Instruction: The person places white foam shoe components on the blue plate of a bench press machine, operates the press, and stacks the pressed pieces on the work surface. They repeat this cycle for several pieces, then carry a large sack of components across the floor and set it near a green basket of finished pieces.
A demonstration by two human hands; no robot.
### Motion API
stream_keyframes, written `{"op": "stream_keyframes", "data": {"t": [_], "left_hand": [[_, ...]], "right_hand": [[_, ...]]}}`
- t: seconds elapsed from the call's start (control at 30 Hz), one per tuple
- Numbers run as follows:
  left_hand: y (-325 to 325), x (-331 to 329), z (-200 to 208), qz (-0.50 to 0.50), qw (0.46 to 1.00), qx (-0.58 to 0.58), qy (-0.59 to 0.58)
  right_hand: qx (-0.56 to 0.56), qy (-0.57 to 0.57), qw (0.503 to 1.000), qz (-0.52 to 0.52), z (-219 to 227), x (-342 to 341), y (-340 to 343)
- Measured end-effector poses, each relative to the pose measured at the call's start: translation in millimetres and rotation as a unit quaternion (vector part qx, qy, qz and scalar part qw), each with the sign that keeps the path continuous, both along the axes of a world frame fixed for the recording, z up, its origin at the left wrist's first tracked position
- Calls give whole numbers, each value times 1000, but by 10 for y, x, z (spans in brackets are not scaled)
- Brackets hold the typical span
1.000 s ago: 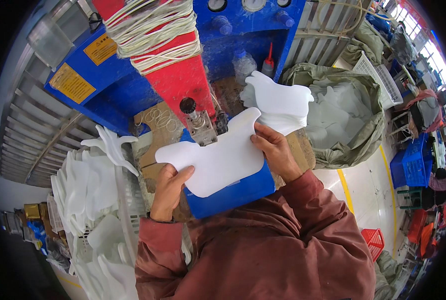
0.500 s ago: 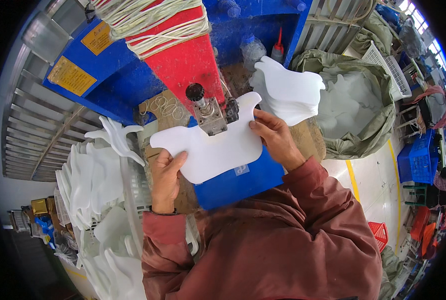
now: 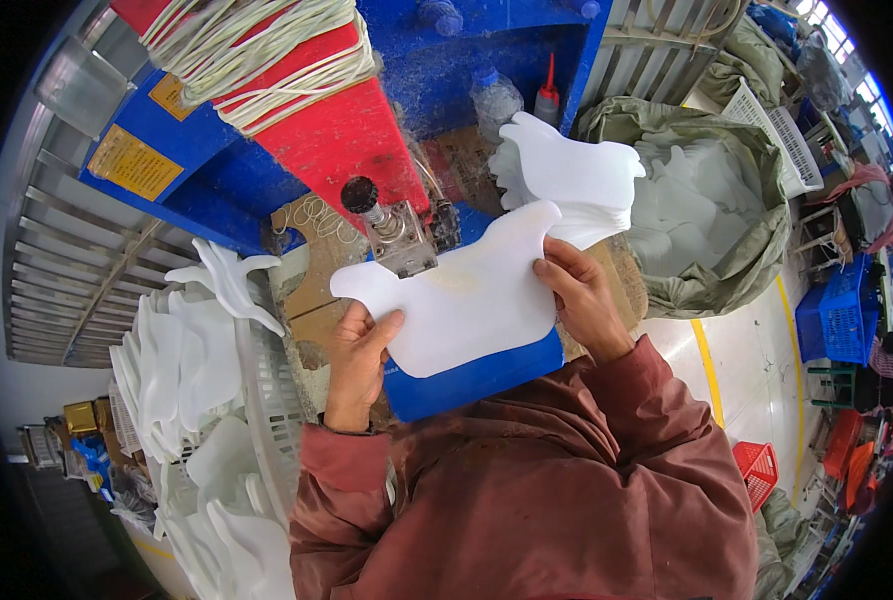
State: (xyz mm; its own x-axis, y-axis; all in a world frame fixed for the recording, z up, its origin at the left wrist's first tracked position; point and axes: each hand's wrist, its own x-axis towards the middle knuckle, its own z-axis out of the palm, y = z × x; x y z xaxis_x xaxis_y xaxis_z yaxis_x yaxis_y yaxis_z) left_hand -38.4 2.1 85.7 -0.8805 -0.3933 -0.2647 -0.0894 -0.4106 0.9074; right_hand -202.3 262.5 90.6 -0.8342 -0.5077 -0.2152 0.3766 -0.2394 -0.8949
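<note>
A flat white shaped sheet (image 3: 471,305), curved along its edges, is held between both hands. My left hand (image 3: 361,360) pinches its left edge, thumb on top. My right hand (image 3: 584,300) grips its right edge near the upper corner. The sheet's upper edge meets the metal head (image 3: 404,242) of a red machine arm (image 3: 341,125) with a black knob (image 3: 359,195); whether it lies under the head or just touches it, I cannot tell. Below the sheet is a blue board (image 3: 446,392). A stack of similar white sheets (image 3: 571,180) stands beyond my right hand.
A green sack (image 3: 706,295) of white pieces stands at the right. White pieces (image 3: 181,360) fill a crate (image 3: 271,385) at the left. A clear bottle (image 3: 496,103) and a red-tipped bottle (image 3: 547,95) stand at the back by the blue machine frame (image 3: 406,60).
Both hands have moved slightly right with the white sheet, which now sits further right relative to the machine head. The view has shifted a little too.
</note>
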Motion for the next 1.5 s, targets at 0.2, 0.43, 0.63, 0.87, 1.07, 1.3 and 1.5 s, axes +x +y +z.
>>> {"op": "stream_keyframes", "data": {"t": [0.2, 0.43, 0.63, 0.87, 1.07, 1.3, 1.5], "left_hand": [[134, -77, -50, -6, 999, -30, -33], [342, -144, -9, -22, 998, -50, -26], [493, -174, 46, -47, 998, -27, -24], [624, -247, 69, -70, 998, -3, -8], [634, -321, 54, -103, 994, 1, -26], [641, -316, -155, -116, 993, -22, -18], [447, 46, -123, -93, 995, -17, -16]], "right_hand": [[1, -13, 1000, -27, 16, 36, 170], [-15, -14, 999, -45, -47, 62, 383], [-11, -7, 999, -44, -93, 77, 580], [-21, 7, 998, -67, -89, 107, 699], [-15, 3, 998, -67, -78, 98, 814], [8, 25, 996, -83, -224, 159, 904], [-3, -15, 998, -67, -396, 360, 650]]}}
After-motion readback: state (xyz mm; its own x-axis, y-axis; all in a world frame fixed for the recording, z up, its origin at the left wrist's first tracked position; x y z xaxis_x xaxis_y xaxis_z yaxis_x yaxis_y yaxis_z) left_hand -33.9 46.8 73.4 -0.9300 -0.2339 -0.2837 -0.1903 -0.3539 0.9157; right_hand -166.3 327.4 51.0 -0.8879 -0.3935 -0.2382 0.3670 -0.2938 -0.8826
